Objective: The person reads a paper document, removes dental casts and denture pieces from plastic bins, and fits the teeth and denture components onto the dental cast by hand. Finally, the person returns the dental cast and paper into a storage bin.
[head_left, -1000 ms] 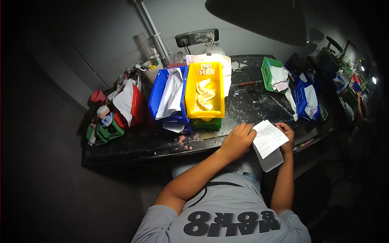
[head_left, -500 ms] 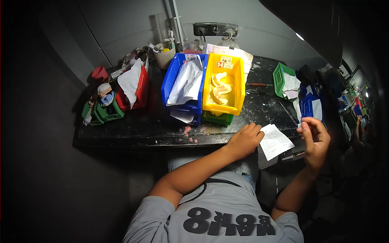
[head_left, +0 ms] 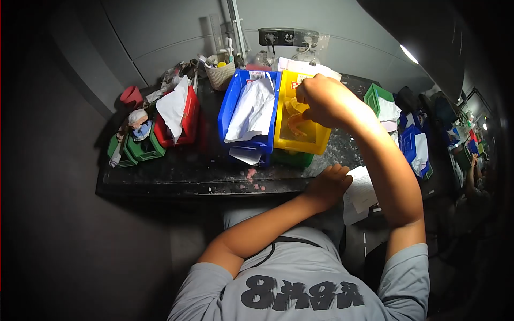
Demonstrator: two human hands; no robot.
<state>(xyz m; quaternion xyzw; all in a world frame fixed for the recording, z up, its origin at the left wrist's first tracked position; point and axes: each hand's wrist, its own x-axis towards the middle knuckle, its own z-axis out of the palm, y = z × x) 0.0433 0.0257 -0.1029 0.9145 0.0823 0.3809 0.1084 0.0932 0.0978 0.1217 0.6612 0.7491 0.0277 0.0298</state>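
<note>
My right hand (head_left: 329,101) hangs over the yellow bin (head_left: 316,144), its fingers curled downward; whatever they may hold is hidden beneath them. In that bin lie dental models (head_left: 295,128), now in the hand's shadow and partly covered by it. Near the table's front edge my left hand (head_left: 329,184) is closed on the corner of a printed paper sheet (head_left: 364,187). My right forearm hides part of the sheet. Left of the yellow bin stands a blue bin (head_left: 227,115) with a crumpled white paper (head_left: 251,109) in it.
A red bin (head_left: 190,120) with paper and green bins (head_left: 147,150) stand on the left. A woven cup (head_left: 220,77) holds brushes at the back. At right are another green bin (head_left: 372,99) and a blue bin (head_left: 409,147). A lamp (head_left: 409,53) shines from above.
My right hand has moved left and away from me, from beside the sheet to above the yellow bin. My left hand keeps its hold on the sheet.
</note>
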